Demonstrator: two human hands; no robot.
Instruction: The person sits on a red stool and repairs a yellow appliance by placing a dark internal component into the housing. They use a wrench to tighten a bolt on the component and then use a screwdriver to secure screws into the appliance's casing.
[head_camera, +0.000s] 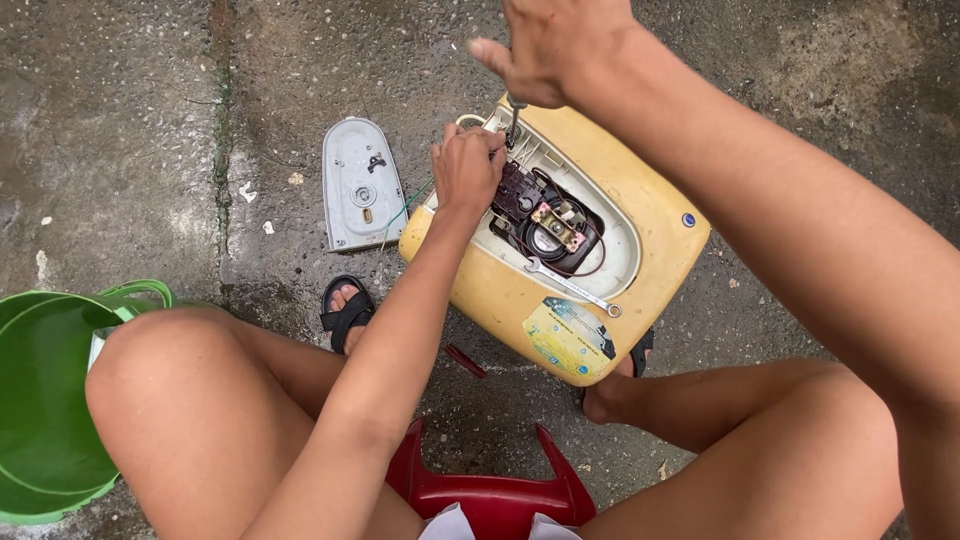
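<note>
**A:** What sits farthest left on the floor?

**B:** A green bucket at the floor's left edge, beside the person's left knee. Its inside shows only green wall; nothing in it can be made out. Further right lies a grey cover plate, flat on the wet concrete floor, just beside the yellow appliance housing.

**A:** And the housing itself?

**B:** It lies tilted near the middle of the floor, its oval opening facing up. Inside the opening sit a dark electrical block with wires, and a silver wrench rests across the opening's lower rim.

**A:** What is the left hand doing?

**B:** The left hand is at the upper left rim of the opening, fingers curled tight and pinched on something small there; what exactly cannot be told. Its forearm runs up from the lower middle, between the knees.

**A:** The right hand?

**B:** The right hand is above the housing's top edge, clenched around the handle of a screwdriver whose shaft points down into the opening, next to the left hand. The right arm comes in from the lower right corner. A red stool shows below, between the legs.
</note>
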